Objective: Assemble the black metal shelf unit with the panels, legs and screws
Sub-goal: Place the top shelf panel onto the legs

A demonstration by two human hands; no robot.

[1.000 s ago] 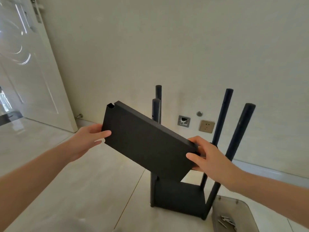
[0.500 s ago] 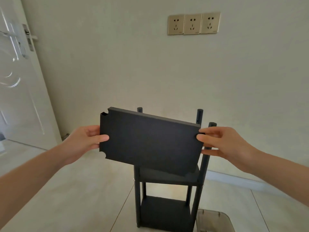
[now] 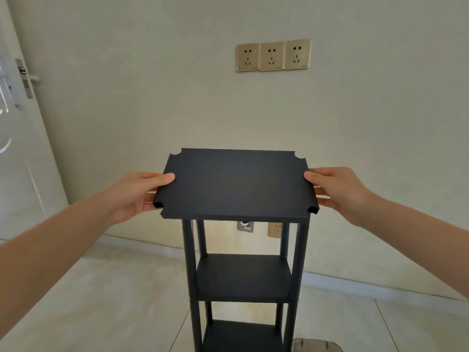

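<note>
Black panel point(image 3: 236, 184), tilted before, now flat between both hands point(image 3: 337, 189).

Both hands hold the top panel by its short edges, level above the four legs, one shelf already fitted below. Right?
Not quite: the head view shows two shelves already fitted, a middle shelf and a lower shelf. Otherwise right: left hand and right hand hold the top panel level.
</note>
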